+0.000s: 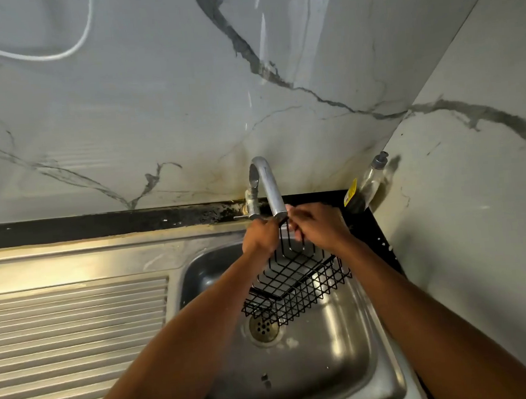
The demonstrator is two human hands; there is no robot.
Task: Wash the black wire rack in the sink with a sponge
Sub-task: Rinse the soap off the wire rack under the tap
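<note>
Over the sink, the left hand and right hand both grip top wires of the rack, which looks light, stiff, probably slippery.

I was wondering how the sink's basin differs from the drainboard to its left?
The basin is a smooth hollow bowl; the drainboard is a flat shelf with raised ribs. The basin has a round drain strainer in its floor; the drainboard shows none. The black wire rack is held over the basin, not the drainboard. Both are shiny steel, parts of one sink.
</note>
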